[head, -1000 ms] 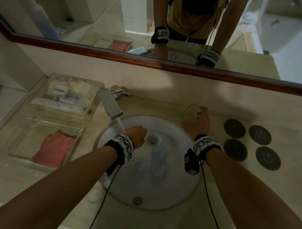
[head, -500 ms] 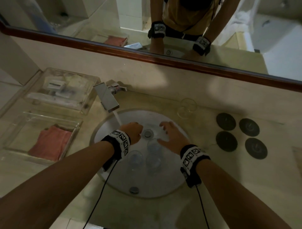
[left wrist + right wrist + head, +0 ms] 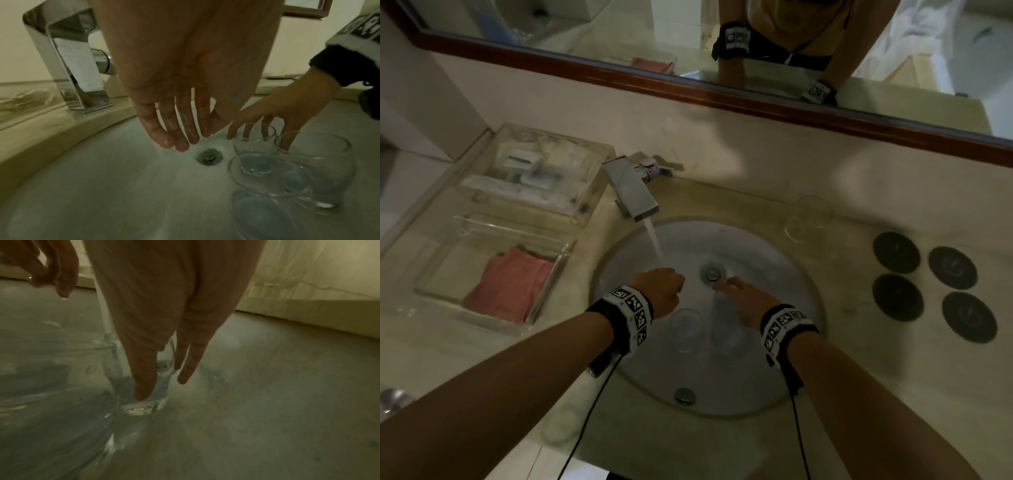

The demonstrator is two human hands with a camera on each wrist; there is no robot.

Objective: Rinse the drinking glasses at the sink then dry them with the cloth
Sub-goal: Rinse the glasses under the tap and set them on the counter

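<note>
Three glasses [image 3: 267, 175] stand in the sink [image 3: 774, 377] beside the drain [image 3: 209, 156]. The right hand [image 3: 273, 113] reaches into the far glass, fingers [image 3: 144, 378] straight inside it. The left hand [image 3: 180, 105], wet and open, holds nothing under the tap [image 3: 631, 192]. A cloth [image 3: 512, 284] lies in a tray [image 3: 448, 294] on the bench [image 3: 893, 394].

tray items [image 3: 534, 171]: blurred, unreadable | right hand [image 3: 164, 305]: hides glass rim [image 3: 141, 386] | forearms: cut off

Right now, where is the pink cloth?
In the head view the pink cloth lies folded in a clear tray on the counter, left of the sink.
</note>
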